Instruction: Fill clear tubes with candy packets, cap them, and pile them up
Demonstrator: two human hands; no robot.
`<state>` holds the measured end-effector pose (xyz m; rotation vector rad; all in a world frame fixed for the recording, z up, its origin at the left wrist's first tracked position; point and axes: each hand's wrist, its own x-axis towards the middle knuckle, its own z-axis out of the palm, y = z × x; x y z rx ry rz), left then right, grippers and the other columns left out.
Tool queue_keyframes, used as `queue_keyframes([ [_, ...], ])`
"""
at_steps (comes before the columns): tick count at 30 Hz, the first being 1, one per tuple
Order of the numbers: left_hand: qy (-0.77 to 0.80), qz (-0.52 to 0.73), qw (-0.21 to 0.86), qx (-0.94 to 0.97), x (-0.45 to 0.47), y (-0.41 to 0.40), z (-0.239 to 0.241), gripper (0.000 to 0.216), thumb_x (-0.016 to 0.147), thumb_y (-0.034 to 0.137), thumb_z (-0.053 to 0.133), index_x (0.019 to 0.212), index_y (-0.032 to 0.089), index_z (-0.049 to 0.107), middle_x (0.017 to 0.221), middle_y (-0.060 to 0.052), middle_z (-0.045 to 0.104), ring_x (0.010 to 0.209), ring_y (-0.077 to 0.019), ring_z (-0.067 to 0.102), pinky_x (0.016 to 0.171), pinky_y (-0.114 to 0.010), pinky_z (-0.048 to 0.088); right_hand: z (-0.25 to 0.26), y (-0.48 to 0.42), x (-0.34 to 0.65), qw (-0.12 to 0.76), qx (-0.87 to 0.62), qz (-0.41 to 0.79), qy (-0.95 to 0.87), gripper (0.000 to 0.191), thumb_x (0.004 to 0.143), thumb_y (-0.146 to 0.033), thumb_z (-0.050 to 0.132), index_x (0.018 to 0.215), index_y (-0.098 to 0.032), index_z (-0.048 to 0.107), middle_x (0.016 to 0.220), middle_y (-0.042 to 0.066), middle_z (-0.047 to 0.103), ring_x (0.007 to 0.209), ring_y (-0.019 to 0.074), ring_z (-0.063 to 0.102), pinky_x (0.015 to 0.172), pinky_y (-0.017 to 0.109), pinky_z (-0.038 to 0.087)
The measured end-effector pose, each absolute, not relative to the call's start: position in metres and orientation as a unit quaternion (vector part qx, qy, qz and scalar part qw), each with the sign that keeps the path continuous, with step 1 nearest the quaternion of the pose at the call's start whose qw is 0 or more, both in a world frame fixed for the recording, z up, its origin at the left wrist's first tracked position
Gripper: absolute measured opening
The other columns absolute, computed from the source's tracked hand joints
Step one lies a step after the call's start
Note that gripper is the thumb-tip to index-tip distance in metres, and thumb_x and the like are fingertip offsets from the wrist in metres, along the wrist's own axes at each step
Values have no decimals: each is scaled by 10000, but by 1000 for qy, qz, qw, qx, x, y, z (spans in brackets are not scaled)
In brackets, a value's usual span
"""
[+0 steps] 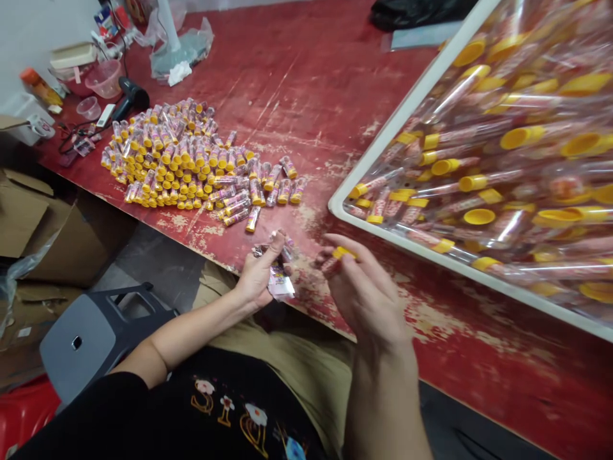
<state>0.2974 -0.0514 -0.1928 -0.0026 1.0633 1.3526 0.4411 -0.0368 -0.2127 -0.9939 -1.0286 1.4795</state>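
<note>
Left hand (256, 275): gripping a small clutch of printed clear wraps (281, 285), with the thumb lying over the top; whether a tube is also sitting among them, I cannot tell.
Right hand (366, 291): gripping a yellow-capped tube (343, 252) between thumb and fingers, with the blur and the fingers partly hiding its body.
Gap: the two hands are hovering near each other at the near edge of the red surface (306, 96), the tube and the wraps not touching.
Tray: loose tubes (522, 137) are filling the white-rimmed tray (407, 105) on the right, lying at all angles.
Pile: finished-looking tubes (186, 160) are lying stacked beyond the left hand, many caps facing the near edge; a few are lying apart on its right side.
Good handling: holding the tube by its cap is probably leaving the far end free for lining up.
Wrap care: fanning one wrap clear with the thumb is likely helping, since thin film is presumably clinging and creasing under a hard squeeze.
</note>
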Motion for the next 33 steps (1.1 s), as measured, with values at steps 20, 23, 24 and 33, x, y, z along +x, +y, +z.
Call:
queue_keyframes([
  [20,424,546,723,-10,304,-67,-190,393,731,373,958,876,110,704,803,-62,756,635,-148,723,567,-220,566,-227,-88,426,700,-433,273,-498,276,809,-154,863,1061,-247,799,1076,46,750,952,177,734,748,293,613],
  [23,422,544,725,20,301,-67,-189,437,658,360,998,848,100,702,773,-47,748,557,-127,684,558,-235,572,-232,-97,433,640,-427,241,-591,231,870,-85,772,1034,-243,807,1065,55,773,970,181,750,821,328,628],
  [24,419,543,727,34,300,-67,-190,463,629,372,1010,847,100,705,773,-45,750,549,-125,680,553,-236,572,-233,-97,435,636,-427,230,-600,252,885,-79,751,1062,-249,807,1062,54,773,968,179,751,837,337,631],
  [33,429,528,718,146,297,-74,-185,572,551,430,1023,966,129,769,870,-54,785,616,-140,696,579,-270,587,-228,-83,433,614,-458,213,-607,311,912,-208,749,1212,-267,802,1110,77,799,1028,232,765,909,420,649],
])
